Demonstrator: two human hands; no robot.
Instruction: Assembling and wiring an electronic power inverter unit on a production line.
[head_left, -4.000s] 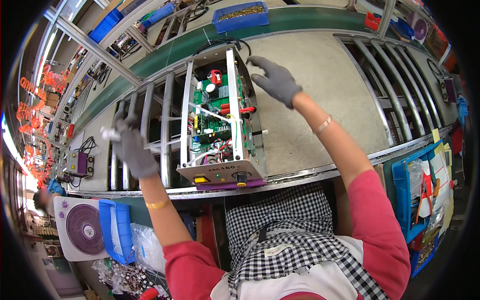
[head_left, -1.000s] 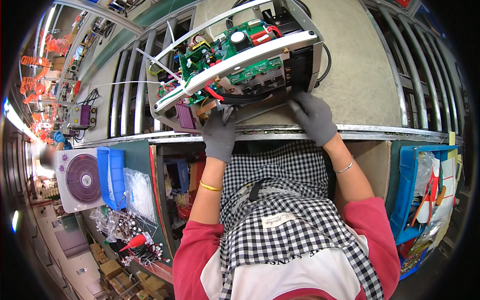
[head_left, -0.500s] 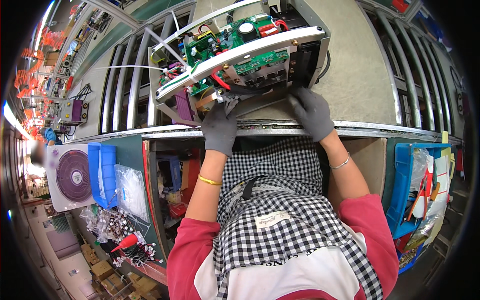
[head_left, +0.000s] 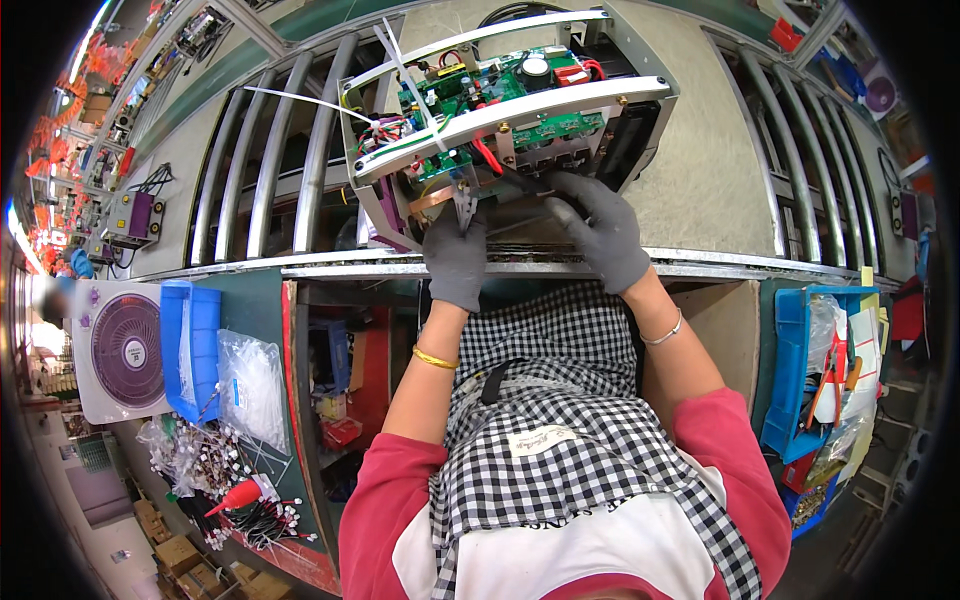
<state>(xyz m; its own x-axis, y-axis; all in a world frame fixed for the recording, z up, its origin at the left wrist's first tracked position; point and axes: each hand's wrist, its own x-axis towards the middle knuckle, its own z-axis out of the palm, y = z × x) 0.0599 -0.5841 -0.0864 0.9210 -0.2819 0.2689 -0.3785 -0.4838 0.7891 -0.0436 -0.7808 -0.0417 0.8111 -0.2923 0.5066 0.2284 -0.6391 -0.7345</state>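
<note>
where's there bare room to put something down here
Bare grey top, between open unit, right rollers and front rail. Crowded: the unit's near side, with left hand and right hand there; far left, fan, blue bin, bag and wires; far right, blue tray.

Fan: white housing, purple grille, beside a blue plastic bin
Box fan (head_left: 128, 345): white and purple, beside a blue bin (head_left: 205, 350)
Right-hand tray (head_left: 784, 375): blue plastic, holding a clear plastic bag (head_left: 824, 326)
Cardboard boxes (head_left: 178, 553): lower left, on the floor

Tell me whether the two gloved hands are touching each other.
Apart: the head view shows the metal bench edge in the gap between the left hand and right hand.
</note>
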